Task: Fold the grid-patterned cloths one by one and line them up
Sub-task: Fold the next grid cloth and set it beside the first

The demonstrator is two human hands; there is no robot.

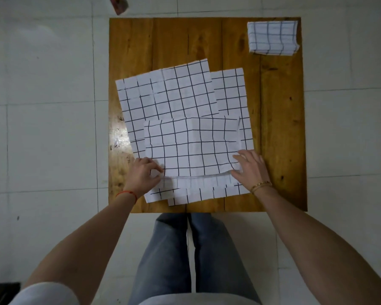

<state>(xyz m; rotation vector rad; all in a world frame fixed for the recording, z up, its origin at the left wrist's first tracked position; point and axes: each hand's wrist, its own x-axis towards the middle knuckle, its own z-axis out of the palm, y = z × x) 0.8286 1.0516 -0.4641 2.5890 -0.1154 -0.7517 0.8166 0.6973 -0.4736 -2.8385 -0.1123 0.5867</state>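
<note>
Several white cloths with a black grid lie overlapping on the wooden table (279, 128). The top cloth (191, 146) is folded over onto itself, its near fold raised a little. My left hand (144, 172) pinches its near left edge between thumb and fingers. At the near right corner my right hand (250, 167) grips the cloth with spread, curled fingers. A larger flat cloth (165, 93) lies under it toward the far left, and another (231, 91) shows at the right. A small folded grid cloth (272, 37) sits at the table's far right corner.
The table stands on a pale tiled floor (42, 128). A small red object (118, 4) lies on the floor beyond the table's far left corner. My legs in jeans (189, 256) are at the table's near edge.
</note>
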